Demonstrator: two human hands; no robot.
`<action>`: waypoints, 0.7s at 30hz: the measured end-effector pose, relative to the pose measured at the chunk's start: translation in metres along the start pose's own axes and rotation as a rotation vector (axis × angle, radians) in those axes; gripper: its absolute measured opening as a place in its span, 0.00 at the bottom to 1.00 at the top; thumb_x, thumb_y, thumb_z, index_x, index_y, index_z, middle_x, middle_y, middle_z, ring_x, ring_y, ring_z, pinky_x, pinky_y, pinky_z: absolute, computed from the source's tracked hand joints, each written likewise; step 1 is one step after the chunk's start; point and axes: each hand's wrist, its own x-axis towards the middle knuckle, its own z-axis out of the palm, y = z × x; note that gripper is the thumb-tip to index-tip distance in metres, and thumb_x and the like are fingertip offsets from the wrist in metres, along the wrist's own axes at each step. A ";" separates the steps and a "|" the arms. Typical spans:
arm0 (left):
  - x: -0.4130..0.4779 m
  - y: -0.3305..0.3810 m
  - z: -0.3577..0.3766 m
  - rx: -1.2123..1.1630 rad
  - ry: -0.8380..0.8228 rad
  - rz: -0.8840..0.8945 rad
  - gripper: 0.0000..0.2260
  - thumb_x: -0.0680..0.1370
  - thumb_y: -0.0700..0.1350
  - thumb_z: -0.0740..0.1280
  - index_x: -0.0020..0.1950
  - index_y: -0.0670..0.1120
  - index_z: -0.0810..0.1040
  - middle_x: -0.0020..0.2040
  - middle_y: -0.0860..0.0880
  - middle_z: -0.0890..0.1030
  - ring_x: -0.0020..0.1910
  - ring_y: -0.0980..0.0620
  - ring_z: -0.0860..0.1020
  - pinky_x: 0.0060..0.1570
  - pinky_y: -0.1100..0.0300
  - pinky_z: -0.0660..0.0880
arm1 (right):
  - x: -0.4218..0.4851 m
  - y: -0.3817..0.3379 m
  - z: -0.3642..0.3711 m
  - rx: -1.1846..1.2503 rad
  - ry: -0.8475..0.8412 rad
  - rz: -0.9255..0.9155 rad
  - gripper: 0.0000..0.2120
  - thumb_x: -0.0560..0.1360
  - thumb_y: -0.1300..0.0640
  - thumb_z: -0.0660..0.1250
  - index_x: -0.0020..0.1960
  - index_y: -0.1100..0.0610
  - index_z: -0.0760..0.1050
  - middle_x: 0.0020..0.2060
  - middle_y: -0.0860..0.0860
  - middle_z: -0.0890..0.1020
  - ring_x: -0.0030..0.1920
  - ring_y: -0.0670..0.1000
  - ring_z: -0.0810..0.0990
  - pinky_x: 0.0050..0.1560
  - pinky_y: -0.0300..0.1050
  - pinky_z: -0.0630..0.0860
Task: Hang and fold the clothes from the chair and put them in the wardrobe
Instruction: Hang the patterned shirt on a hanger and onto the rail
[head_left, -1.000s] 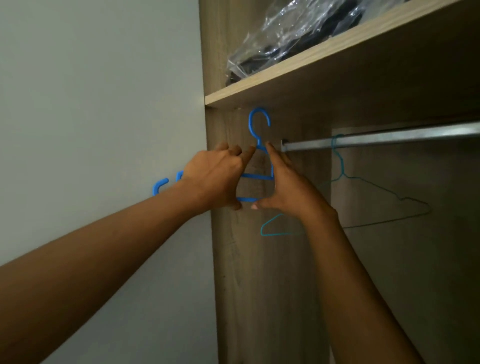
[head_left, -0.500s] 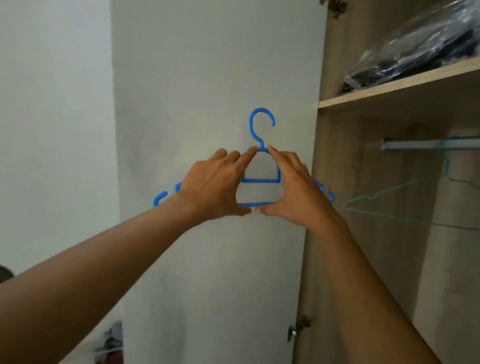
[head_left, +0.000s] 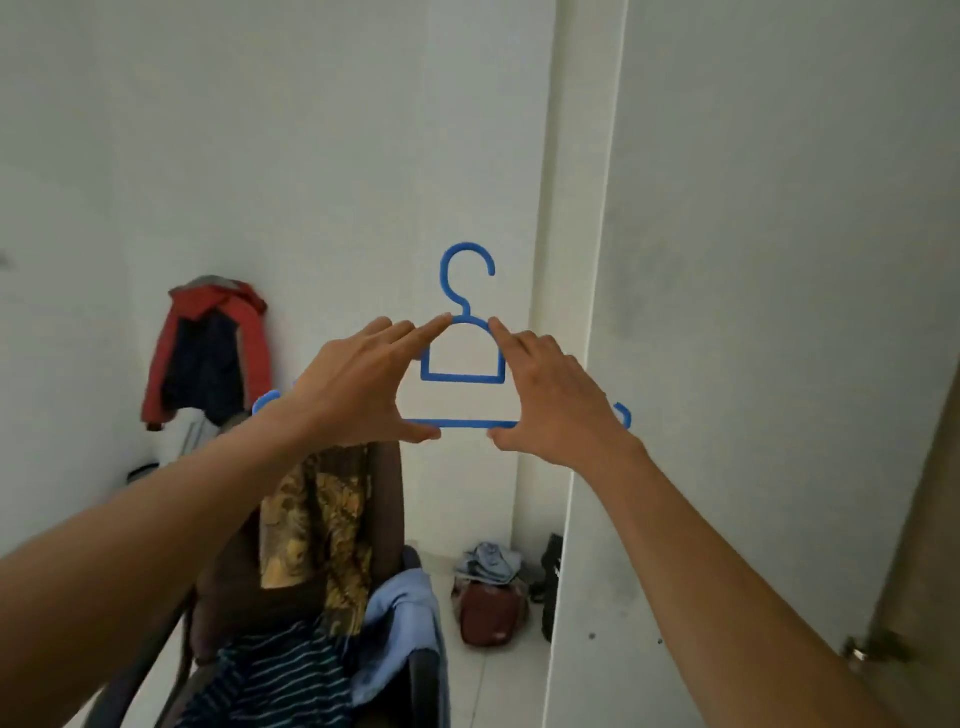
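On the far left wall hangs a red jacket (head_left: 208, 343). Beside it the chair (head_left: 388, 499) carries the clothes: a gold-patterned cloth (head_left: 317, 519) over its back, and a striped garment (head_left: 280, 680) and a light blue garment (head_left: 402, 618) on the seat. Above the chair, the left hand (head_left: 358, 389) and right hand (head_left: 556, 395) pinch the blue hanger (head_left: 462, 378) upright, forefingers on its shoulders, thumbs under its bottom bar. The white wardrobe door (head_left: 753, 364) stands at right.
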 end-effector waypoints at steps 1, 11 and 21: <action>-0.011 -0.014 -0.001 0.015 -0.013 -0.023 0.54 0.65 0.72 0.71 0.81 0.55 0.48 0.59 0.54 0.77 0.52 0.53 0.71 0.37 0.58 0.74 | 0.009 -0.014 0.010 0.014 0.006 -0.027 0.55 0.68 0.43 0.77 0.81 0.52 0.45 0.66 0.51 0.69 0.61 0.51 0.70 0.60 0.48 0.73; -0.037 -0.103 0.079 0.126 -0.150 -0.164 0.55 0.64 0.72 0.72 0.82 0.53 0.49 0.54 0.54 0.76 0.47 0.54 0.67 0.32 0.63 0.64 | 0.081 -0.057 0.145 0.141 -0.045 -0.132 0.54 0.68 0.44 0.78 0.80 0.53 0.46 0.64 0.52 0.70 0.58 0.52 0.72 0.58 0.49 0.74; -0.035 -0.138 0.226 0.039 -0.350 -0.315 0.55 0.65 0.71 0.72 0.81 0.54 0.44 0.59 0.54 0.75 0.53 0.52 0.70 0.44 0.56 0.77 | 0.110 -0.043 0.300 0.232 -0.280 -0.102 0.54 0.69 0.47 0.76 0.81 0.51 0.43 0.66 0.52 0.69 0.58 0.56 0.71 0.58 0.52 0.73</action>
